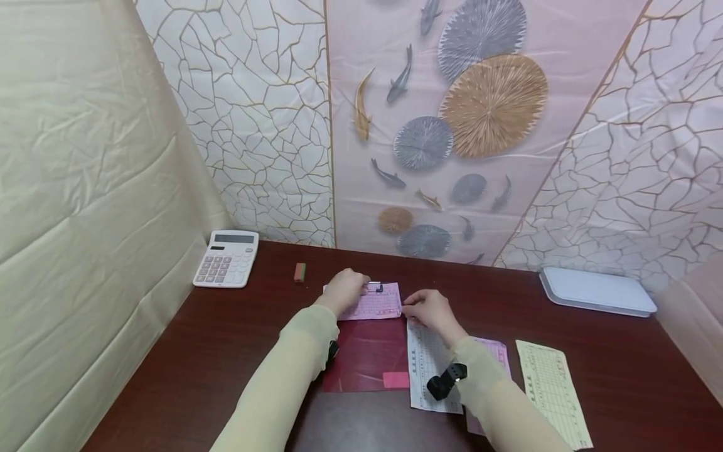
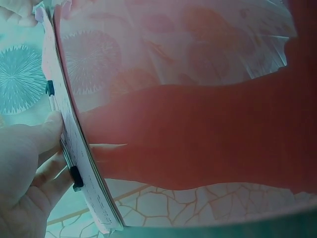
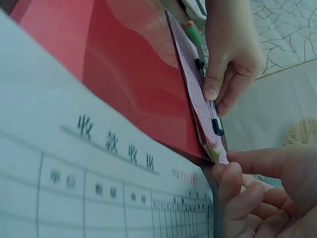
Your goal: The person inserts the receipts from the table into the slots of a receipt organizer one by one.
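A red see-through clipboard (image 1: 367, 358) lies at the middle of the table. Pink receipt slips (image 1: 375, 306) sit at its far end, by a metal clip with black ends (image 3: 216, 126). My left hand (image 1: 342, 292) grips the clip, its thumb pressing on the metal bar. At the slips' right corner, my right hand (image 1: 430, 311) pinches the pink paper between thumb and forefinger. In the right wrist view the corner looks slightly curled, with a bit of yellow at it. A white receipt sheet (image 1: 426, 361) lies under my right wrist, partly hidden.
Right of the white sheet lie another pink slip (image 1: 497, 351), partly covered by my arm, and a yellow receipt sheet (image 1: 550, 389). A white calculator (image 1: 226, 258) and a small red-green eraser-like block (image 1: 300, 272) are at the back left. A white flat case (image 1: 597, 291) stands back right.
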### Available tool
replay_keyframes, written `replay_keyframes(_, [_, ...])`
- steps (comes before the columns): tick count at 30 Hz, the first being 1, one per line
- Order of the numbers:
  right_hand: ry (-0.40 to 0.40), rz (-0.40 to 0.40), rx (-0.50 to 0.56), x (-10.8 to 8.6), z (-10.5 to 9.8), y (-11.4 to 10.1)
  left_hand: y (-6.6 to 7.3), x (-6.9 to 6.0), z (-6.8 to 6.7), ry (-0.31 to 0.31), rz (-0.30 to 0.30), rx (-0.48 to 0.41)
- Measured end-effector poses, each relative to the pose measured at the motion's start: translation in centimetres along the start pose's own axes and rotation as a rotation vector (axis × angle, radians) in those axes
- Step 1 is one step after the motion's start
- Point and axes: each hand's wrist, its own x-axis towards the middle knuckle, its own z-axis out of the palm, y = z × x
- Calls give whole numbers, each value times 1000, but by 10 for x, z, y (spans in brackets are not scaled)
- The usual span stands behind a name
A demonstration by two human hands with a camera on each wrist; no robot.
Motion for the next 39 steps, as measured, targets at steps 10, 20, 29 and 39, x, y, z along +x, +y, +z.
replay_keyframes(10, [13, -59, -50, -13, -13, 8, 1, -1, -1, -12, -11, -17])
replay_keyframes(20, [37, -157, -185, -22, -28, 15, 1, 0, 0, -7, -24, -33])
replay_keyframes(29, [18, -253, -284, -27, -33, 28, -1, -1, 0, -7, -18, -49])
replay_keyframes(39, [29, -303, -400, -29, -37, 37, -1, 0, 1, -30, -51, -63])
